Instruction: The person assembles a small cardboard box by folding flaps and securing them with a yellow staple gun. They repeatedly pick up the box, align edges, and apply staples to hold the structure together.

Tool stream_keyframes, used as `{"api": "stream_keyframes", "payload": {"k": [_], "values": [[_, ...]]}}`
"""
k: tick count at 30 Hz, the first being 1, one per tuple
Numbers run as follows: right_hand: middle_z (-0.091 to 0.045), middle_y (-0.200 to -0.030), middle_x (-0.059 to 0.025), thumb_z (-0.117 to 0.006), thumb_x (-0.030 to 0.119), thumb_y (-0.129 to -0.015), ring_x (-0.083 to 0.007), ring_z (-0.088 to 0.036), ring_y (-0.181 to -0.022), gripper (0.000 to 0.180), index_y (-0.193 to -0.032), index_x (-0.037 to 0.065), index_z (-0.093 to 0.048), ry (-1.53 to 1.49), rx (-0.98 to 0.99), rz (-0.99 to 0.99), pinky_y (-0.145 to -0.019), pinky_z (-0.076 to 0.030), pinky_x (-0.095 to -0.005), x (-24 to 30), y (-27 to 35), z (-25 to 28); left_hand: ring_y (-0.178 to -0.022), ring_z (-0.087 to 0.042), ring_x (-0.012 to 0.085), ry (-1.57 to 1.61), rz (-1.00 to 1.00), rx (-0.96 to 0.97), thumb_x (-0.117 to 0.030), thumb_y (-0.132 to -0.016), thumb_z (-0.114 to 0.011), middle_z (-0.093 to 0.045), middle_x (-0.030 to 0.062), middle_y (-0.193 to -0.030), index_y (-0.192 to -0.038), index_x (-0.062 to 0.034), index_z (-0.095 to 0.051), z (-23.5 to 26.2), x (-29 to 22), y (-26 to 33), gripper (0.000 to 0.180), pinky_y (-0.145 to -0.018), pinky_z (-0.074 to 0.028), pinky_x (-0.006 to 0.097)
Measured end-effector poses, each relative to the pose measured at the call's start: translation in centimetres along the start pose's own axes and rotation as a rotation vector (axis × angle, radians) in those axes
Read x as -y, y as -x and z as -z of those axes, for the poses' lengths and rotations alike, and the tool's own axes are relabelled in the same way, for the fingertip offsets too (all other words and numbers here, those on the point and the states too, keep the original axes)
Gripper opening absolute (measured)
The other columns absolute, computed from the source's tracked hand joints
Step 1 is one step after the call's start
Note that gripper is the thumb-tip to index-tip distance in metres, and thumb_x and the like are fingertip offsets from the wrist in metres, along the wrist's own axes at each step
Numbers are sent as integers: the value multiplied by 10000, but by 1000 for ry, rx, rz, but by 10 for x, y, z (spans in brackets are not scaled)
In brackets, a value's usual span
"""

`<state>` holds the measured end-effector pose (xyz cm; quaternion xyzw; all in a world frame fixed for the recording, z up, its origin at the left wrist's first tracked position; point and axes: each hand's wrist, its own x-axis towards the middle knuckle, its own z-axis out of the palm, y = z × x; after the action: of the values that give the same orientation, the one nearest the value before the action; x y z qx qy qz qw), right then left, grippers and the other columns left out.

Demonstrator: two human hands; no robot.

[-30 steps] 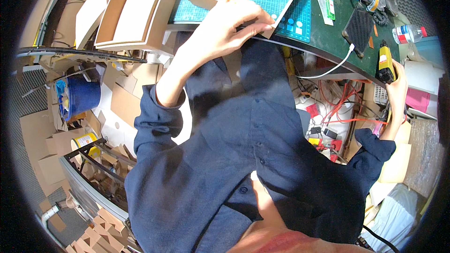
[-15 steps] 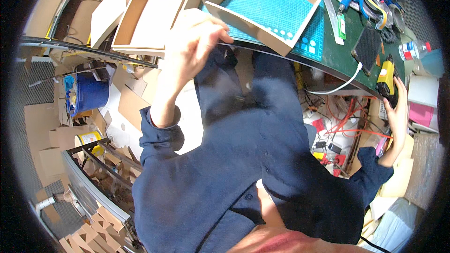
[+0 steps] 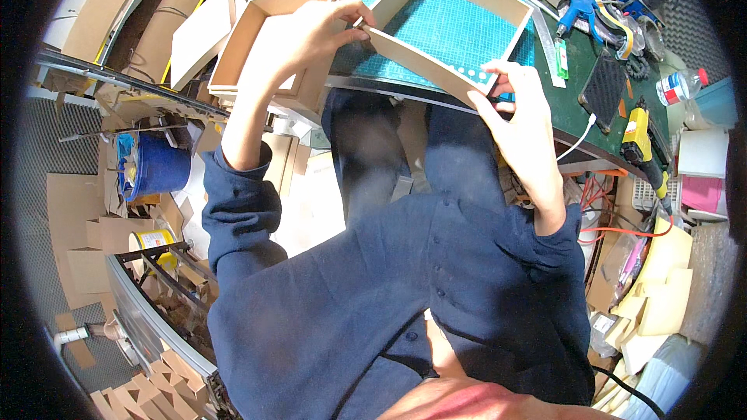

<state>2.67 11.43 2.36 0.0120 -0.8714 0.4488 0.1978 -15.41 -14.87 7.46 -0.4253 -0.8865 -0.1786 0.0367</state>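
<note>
An open rectangular frame of thin wood-like board (image 3: 424, 64) rests on a teal cutting mat (image 3: 451, 19) at the front edge of the bench. My left hand (image 3: 323, 31) has its thumb and fingers closed on the frame's left corner. At the near right corner, my right hand (image 3: 517, 105) pinches the frame between thumb and fingers. A similar shallow box (image 3: 226, 58), tan inside with a pale bottom, stands to the left, partly behind my left hand and forearm.
On the bench's right lie a yellow-and-black hand tool (image 3: 636, 136), a dark flat slab (image 3: 603, 78) with a white cable, a steel ruler (image 3: 543, 35) and a blue-handled tool (image 3: 580, 14). A clear bottle (image 3: 677, 87) lies beyond. A blue bin (image 3: 159, 163) stands at left.
My right hand has left the yellow tool and come to the frame's near right corner. My left hand has moved onto the frame's left corner. The yellow tool has shifted slightly.
</note>
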Motion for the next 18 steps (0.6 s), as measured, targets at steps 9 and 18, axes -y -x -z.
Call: {"api": "stream_keyframes", "payload": {"k": [9, 18], "values": [[-560, -1098, -108, -747, -4, -858, -182, -659, -976, 360, -1146, 25, -532, -613, -37, -248, -825, -591, -277, 5, 12, -25, -981, -666, 148, 0, -140, -143, -169, -920, -701, -697, 31, -1032, -1152, -123, -683, 76, -21, -11, 237, -867, -531, 326], [-578, -1258, -138, -587, 4, -972, -241, -668, -1055, 370, -1327, 8, -482, -1250, -92, -193, -909, -557, -370, -35, -10, -144, -928, -589, 204, -79, -866, -449, -60, -791, -710, -640, 16, -1063, -968, -83, -696, 26, -165, -61, 179, -873, -455, 367]]}}
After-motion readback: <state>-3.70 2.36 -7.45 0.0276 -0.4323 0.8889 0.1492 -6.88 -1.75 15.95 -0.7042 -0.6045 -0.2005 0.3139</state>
